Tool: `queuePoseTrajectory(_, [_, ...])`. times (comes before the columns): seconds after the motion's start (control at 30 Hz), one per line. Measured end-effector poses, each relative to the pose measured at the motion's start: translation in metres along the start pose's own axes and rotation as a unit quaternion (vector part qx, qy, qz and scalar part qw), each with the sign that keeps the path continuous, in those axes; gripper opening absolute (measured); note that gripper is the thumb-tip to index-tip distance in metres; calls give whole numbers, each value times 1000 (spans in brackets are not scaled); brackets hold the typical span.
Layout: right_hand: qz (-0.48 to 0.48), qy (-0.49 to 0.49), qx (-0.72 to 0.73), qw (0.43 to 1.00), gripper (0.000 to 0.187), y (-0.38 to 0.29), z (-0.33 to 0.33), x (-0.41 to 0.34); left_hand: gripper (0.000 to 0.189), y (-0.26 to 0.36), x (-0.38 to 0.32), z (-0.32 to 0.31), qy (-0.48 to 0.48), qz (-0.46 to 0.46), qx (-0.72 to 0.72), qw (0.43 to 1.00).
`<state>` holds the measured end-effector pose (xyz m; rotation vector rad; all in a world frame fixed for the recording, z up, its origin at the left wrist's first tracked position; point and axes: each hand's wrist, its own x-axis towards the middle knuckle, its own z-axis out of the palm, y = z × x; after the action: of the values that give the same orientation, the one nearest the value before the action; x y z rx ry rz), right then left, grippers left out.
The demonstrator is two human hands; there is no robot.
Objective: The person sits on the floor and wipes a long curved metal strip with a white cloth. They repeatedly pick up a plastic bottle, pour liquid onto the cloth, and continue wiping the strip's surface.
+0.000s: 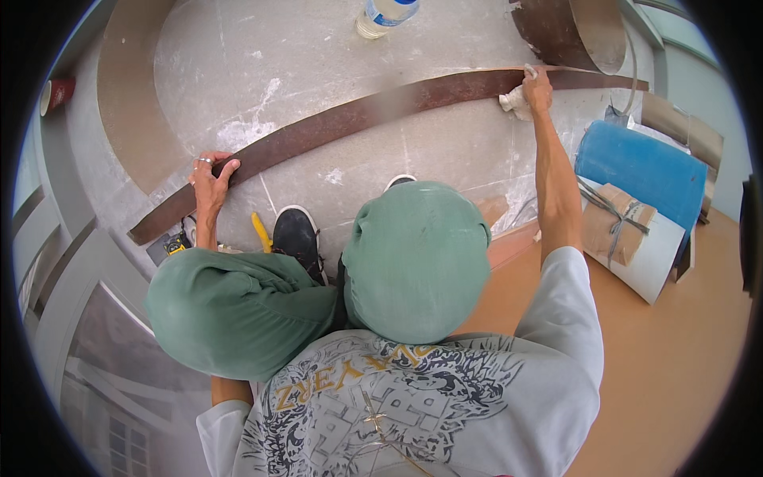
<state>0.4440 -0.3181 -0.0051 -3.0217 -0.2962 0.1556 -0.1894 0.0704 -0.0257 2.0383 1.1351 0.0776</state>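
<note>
A long dark brown strip lies on the dusty grey floor, bowed by the lens, from the lower left to the upper right. My left hand grips it near its left end, thumb on top and fingers at the far edge. Toward the right end, my right hand clutches a crumpled off-white rag against the strip. Part of the rag sticks up above the fist. Close by my left wrist are a yellow and black tape measure and a tool's yellow handle, its other parts hidden by my leg.
A plastic bottle stands beyond the strip. Curled brown sheets lie at far left and upper right. On the right are a blue container and a tied brown paper bundle. A red cup is at far left.
</note>
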Motion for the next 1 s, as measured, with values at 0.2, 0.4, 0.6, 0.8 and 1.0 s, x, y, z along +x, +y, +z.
queuePoseTrajectory(0.2, [-251, -23, 86, 964, 17, -197, 33, -216, 25, -5, -6, -4, 1, -11, 11, 1000])
queuePoseTrajectory(0.4, [-460, -96, 190, 862, 12, -276, 63, -331, 26, 0, 1, -4, 3, 5, 0, 1000])
queuePoseTrajectory(0.6, [-336, 3, 64, 940, 19, -140, 28, -193, 26, 0, -3, -4, 27, 35, 39, 998])
queuePoseTrajectory(0.8, [-256, 0, 99, 962, 21, -166, 41, -216, 29, -2, 0, 4, 10, 17, 5, 1000])
queuePoseTrajectory(1.0, [-553, -120, 168, 807, 16, -294, 74, -364, 29, -2, 3, 4, 9, 25, 30, 999])
